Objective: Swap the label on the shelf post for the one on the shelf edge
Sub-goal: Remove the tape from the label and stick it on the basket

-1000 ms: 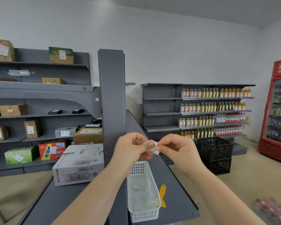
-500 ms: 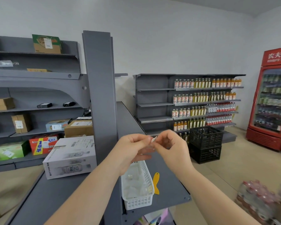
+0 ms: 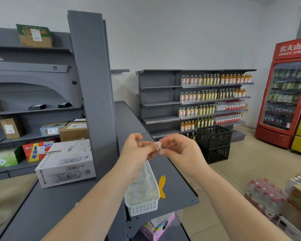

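A small white label (image 3: 158,145) is pinched between the fingertips of my left hand (image 3: 137,152) and my right hand (image 3: 180,150), held in the air above the grey shelf top (image 3: 174,178). The tall grey shelf post (image 3: 94,94) rises just left of my hands, and I see no label on its visible face. The shelf's front edge (image 3: 195,202) lies below and right of my hands. Most of the label is hidden by my fingers.
A white plastic basket (image 3: 146,204) with scraps of paper sits on the shelf under my left wrist, a yellow scraper (image 3: 162,186) beside it. A white carton (image 3: 66,162) stands left of the post. Black crates (image 3: 214,143), bottle shelves and a red fridge (image 3: 288,94) stand farther right.
My view has swung to the right and slightly down. Both hands stay together on the label, which has turned from a flat white patch to a thin sliver between the fingertips.
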